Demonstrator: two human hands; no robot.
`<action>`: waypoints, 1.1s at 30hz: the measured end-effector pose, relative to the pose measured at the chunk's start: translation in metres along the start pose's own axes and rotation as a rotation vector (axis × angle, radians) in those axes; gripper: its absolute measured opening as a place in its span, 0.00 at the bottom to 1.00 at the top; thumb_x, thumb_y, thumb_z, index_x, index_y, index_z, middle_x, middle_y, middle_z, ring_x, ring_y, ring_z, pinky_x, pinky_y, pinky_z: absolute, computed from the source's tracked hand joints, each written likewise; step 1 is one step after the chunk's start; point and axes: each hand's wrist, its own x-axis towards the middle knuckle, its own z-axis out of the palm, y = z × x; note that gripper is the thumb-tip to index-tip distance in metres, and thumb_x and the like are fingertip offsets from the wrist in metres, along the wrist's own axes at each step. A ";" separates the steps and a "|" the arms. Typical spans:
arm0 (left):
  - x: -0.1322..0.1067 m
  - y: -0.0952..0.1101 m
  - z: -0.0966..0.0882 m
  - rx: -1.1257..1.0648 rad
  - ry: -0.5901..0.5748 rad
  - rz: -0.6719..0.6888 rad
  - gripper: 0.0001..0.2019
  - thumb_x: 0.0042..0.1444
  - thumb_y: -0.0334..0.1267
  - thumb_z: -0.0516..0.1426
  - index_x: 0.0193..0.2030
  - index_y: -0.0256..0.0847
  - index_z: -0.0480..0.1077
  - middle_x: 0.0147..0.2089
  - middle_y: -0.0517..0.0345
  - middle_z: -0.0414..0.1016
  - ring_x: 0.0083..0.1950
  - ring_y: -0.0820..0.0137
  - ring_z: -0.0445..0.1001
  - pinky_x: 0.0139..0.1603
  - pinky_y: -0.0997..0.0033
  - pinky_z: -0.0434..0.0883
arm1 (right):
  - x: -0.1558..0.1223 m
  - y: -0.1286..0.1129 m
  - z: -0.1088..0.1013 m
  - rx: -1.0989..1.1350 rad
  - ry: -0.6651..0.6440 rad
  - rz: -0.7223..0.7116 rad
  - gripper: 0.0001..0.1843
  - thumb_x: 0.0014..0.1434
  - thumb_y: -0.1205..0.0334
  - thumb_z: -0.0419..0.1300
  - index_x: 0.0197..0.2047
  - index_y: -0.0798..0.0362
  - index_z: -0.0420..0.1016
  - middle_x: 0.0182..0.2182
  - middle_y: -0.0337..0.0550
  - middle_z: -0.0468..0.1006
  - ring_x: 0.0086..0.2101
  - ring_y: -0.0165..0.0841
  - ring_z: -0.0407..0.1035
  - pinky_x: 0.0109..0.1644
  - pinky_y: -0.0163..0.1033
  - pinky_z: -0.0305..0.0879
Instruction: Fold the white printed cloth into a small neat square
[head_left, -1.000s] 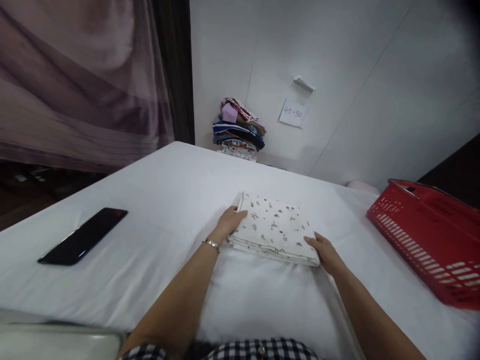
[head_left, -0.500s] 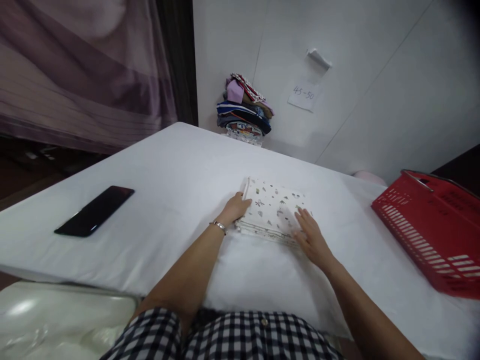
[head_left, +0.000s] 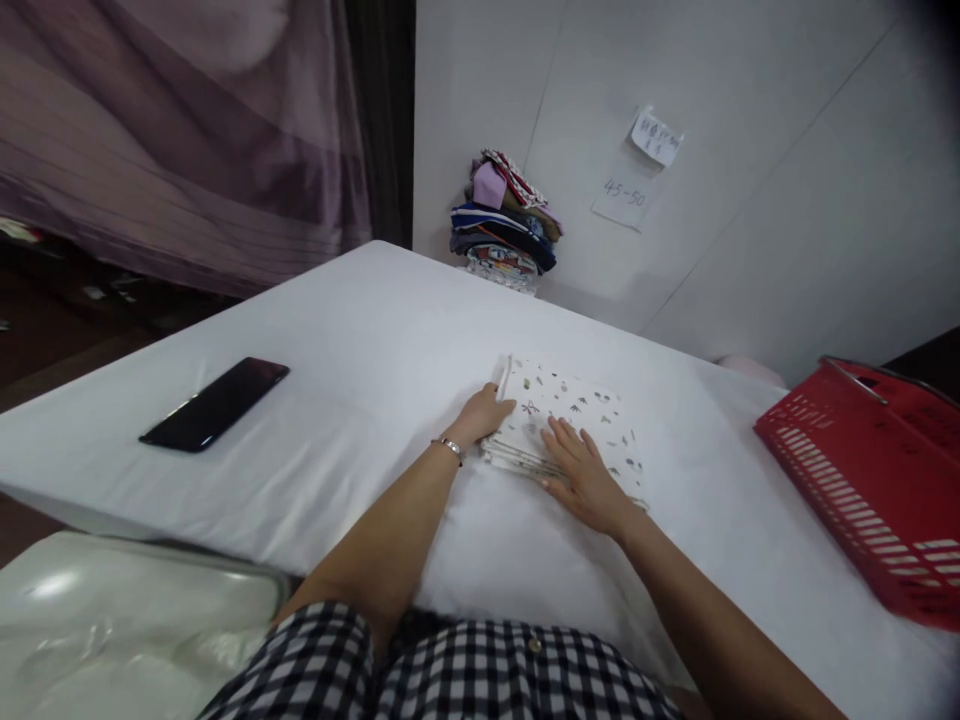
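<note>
A folded white cloth (head_left: 592,408) with a small dark leaf-like print lies in layers on the white-covered table (head_left: 375,320). At its left edge, my left hand (head_left: 482,412) grips the fabric, thumb on top and the other fingers partly hidden at the side. My right hand (head_left: 585,478) rests flat on the cloth near its front edge, fingers stretched out. The cloth's right corner shows beyond that hand.
A dark phone (head_left: 216,404) lies on the table's left side. At the right stands a red plastic basket (head_left: 862,480). Behind the table are a stack of folded clothes (head_left: 504,225) and a wall with paper notes (head_left: 624,203). A pale glossy container (head_left: 112,620) sits at the lower left.
My right hand has slid left across the cloth, from its right edge toward the middle. The left hand keeps its place at the left edge. The view has shifted slightly.
</note>
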 end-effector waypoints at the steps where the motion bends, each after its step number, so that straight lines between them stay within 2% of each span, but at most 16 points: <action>1: -0.001 0.000 0.000 0.001 0.000 0.007 0.23 0.54 0.49 0.53 0.53 0.38 0.61 0.51 0.44 0.72 0.50 0.59 0.71 0.46 0.67 0.65 | 0.007 -0.006 0.004 -0.007 -0.018 -0.027 0.35 0.63 0.44 0.45 0.68 0.49 0.42 0.66 0.45 0.38 0.65 0.39 0.32 0.65 0.55 0.29; 4: -0.002 0.000 -0.002 0.003 0.002 0.020 0.24 0.54 0.48 0.53 0.54 0.37 0.60 0.51 0.44 0.72 0.50 0.60 0.71 0.46 0.69 0.65 | 0.021 -0.017 0.021 -0.032 -0.067 -0.070 0.39 0.61 0.42 0.47 0.68 0.53 0.42 0.66 0.50 0.40 0.64 0.42 0.34 0.65 0.56 0.30; 7: -0.002 0.000 -0.002 0.004 0.010 0.026 0.25 0.54 0.47 0.53 0.55 0.36 0.59 0.52 0.42 0.72 0.51 0.60 0.71 0.48 0.69 0.64 | 0.022 -0.018 0.030 -0.025 -0.086 -0.068 0.41 0.60 0.41 0.48 0.68 0.53 0.41 0.66 0.51 0.40 0.64 0.42 0.33 0.65 0.56 0.30; 10: -0.001 -0.002 -0.001 0.003 0.014 0.027 0.25 0.54 0.47 0.52 0.55 0.35 0.59 0.52 0.41 0.71 0.52 0.59 0.71 0.48 0.68 0.64 | 0.023 -0.013 0.021 0.080 -0.154 -0.057 0.38 0.62 0.42 0.44 0.68 0.50 0.40 0.66 0.46 0.38 0.65 0.38 0.33 0.65 0.53 0.32; 12: 0.000 -0.002 -0.001 0.003 0.014 0.025 0.25 0.54 0.47 0.52 0.55 0.35 0.59 0.52 0.40 0.72 0.51 0.58 0.71 0.47 0.67 0.64 | 0.033 -0.008 0.011 0.154 -0.139 -0.030 0.35 0.63 0.43 0.42 0.68 0.48 0.39 0.67 0.44 0.38 0.65 0.36 0.33 0.66 0.51 0.32; 14: 0.000 -0.002 0.000 0.006 0.017 0.026 0.25 0.54 0.47 0.53 0.55 0.35 0.59 0.51 0.40 0.72 0.51 0.57 0.71 0.46 0.67 0.65 | 0.054 -0.004 0.002 0.181 -0.059 0.012 0.34 0.63 0.44 0.41 0.68 0.48 0.41 0.67 0.43 0.37 0.65 0.36 0.32 0.66 0.51 0.32; 17: -0.001 -0.002 0.001 0.013 0.024 0.030 0.25 0.54 0.48 0.52 0.55 0.35 0.60 0.51 0.40 0.72 0.51 0.57 0.71 0.45 0.67 0.65 | 0.101 0.003 -0.002 0.145 0.047 0.110 0.33 0.63 0.45 0.41 0.67 0.52 0.45 0.67 0.46 0.39 0.65 0.37 0.31 0.65 0.52 0.32; 20: -0.001 -0.002 0.001 0.026 0.030 0.031 0.24 0.54 0.50 0.51 0.53 0.35 0.62 0.50 0.40 0.73 0.50 0.56 0.72 0.43 0.66 0.66 | 0.144 0.013 0.005 0.047 0.068 0.222 0.33 0.64 0.47 0.41 0.67 0.54 0.46 0.67 0.49 0.39 0.65 0.39 0.31 0.64 0.55 0.32; 22: 0.000 -0.004 0.002 0.036 0.032 0.033 0.23 0.54 0.49 0.52 0.52 0.35 0.62 0.49 0.40 0.73 0.49 0.57 0.73 0.43 0.67 0.66 | 0.161 0.020 0.015 -0.018 0.043 0.275 0.34 0.64 0.46 0.39 0.67 0.56 0.45 0.67 0.50 0.39 0.65 0.40 0.31 0.64 0.55 0.31; 25: 0.003 -0.006 0.003 0.049 0.036 0.039 0.23 0.54 0.46 0.52 0.53 0.35 0.62 0.49 0.40 0.73 0.49 0.58 0.72 0.44 0.67 0.66 | 0.170 0.029 0.030 -0.051 0.023 0.296 0.35 0.64 0.44 0.36 0.67 0.57 0.44 0.66 0.49 0.41 0.64 0.39 0.33 0.64 0.54 0.30; 28: 0.004 -0.007 0.004 0.058 0.038 0.047 0.23 0.54 0.45 0.51 0.54 0.35 0.62 0.49 0.40 0.73 0.50 0.58 0.72 0.44 0.67 0.66 | 0.170 0.033 0.037 -0.038 0.030 0.288 0.35 0.64 0.43 0.36 0.67 0.56 0.43 0.66 0.48 0.40 0.65 0.38 0.33 0.64 0.53 0.29; 33: 0.001 -0.004 0.001 0.076 0.028 0.046 0.21 0.54 0.45 0.51 0.52 0.37 0.63 0.49 0.42 0.73 0.48 0.59 0.73 0.44 0.68 0.66 | 0.168 0.037 0.021 0.064 -0.024 0.287 0.35 0.64 0.43 0.35 0.67 0.54 0.45 0.66 0.48 0.41 0.64 0.39 0.34 0.64 0.54 0.33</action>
